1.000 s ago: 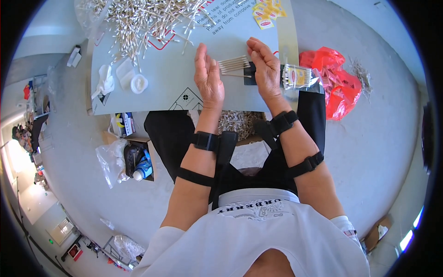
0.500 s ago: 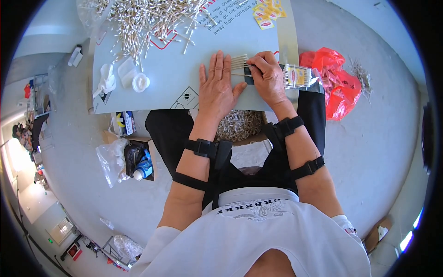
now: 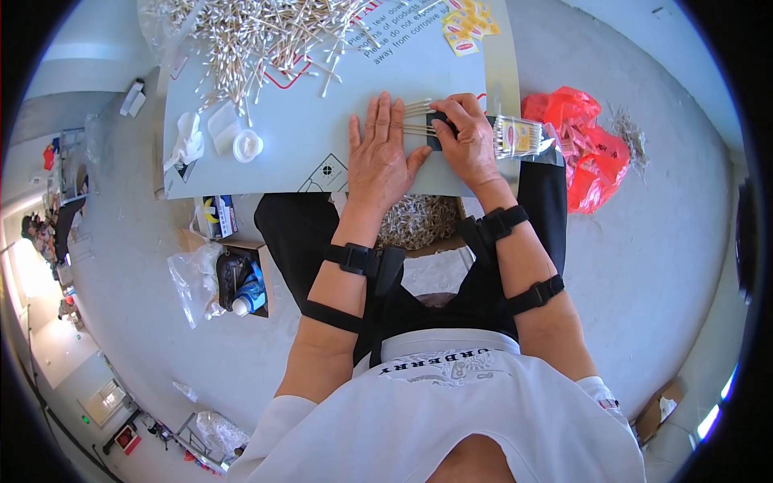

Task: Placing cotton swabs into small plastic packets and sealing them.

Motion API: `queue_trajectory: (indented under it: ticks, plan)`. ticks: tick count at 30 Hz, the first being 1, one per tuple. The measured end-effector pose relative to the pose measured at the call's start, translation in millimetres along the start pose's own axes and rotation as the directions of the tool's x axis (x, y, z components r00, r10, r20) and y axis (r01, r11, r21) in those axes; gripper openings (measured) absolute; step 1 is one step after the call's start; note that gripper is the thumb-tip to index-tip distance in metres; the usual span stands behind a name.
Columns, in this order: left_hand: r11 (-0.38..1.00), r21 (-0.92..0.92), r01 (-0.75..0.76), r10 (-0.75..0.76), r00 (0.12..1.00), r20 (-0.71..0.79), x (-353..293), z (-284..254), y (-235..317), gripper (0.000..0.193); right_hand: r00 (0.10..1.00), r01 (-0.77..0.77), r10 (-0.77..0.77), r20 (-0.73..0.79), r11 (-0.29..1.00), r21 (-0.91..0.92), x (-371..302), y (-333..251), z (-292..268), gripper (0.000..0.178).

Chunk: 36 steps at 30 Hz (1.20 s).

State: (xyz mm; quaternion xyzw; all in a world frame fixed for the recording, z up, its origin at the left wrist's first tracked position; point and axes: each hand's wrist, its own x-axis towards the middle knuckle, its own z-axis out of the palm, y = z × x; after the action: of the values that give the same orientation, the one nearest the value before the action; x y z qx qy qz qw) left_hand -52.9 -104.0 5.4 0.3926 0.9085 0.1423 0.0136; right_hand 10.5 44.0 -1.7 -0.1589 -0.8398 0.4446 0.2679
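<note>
My left hand [image 3: 380, 153] lies flat on the grey printed board [image 3: 298, 133], fingers stretched out and thumb spread. Beside its fingers, several cotton swabs [image 3: 415, 130] lie side by side, pointing toward my right hand [image 3: 469, 138]. That hand is closed, its fingers curled and pinched over a small dark pad [image 3: 434, 142] at the swabs' right ends. Its fingers hide whatever they grip. Just right of it, a clear pack of cotton swabs [image 3: 517, 136] with a yellow label rests by the board's right edge.
A heap of loose cotton swabs [image 3: 250, 40] covers the board's far left. Yellow cards [image 3: 465, 30] lie at the far right. A small white tub [image 3: 247, 146] stands on the left. A red plastic bag [image 3: 592, 153] is on the floor, and a box of swabs [image 3: 419, 221] sits below the board.
My right fingers have shifted slightly on the dark pad, and more of the pad shows. The swabs beside my left hand are now spread a little apart. My left hand stays flat.
</note>
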Motion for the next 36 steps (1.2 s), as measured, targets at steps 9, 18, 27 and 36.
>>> queue_trajectory:
  ticks: [9,18,27,36]
  plan:
    - [1.000,0.002,-0.001,0.001,1.000,-0.009,-0.5,1.1,-0.2,0.080,0.999,0.034,-0.033,0.015,0.992,-0.118,4.0,-0.8,2.2,0.017]
    - [1.000,-0.008,0.013,-0.014,1.000,-0.015,-1.0,0.4,-1.2,0.077,0.989,0.121,-0.109,0.099,0.984,-0.130,0.4,-2.7,-0.1,0.010]
    - [0.999,-0.051,0.005,-0.006,1.000,-0.023,1.3,2.8,-5.1,0.072,0.995,0.020,0.007,0.096,0.962,-0.272,27.7,-3.3,6.8,0.012]
    - [0.929,-0.201,0.310,-0.369,0.816,-0.445,58.4,-17.1,-88.3,0.024,0.994,-0.060,0.079,0.078,0.973,-0.224,25.5,-2.2,10.8,0.006]
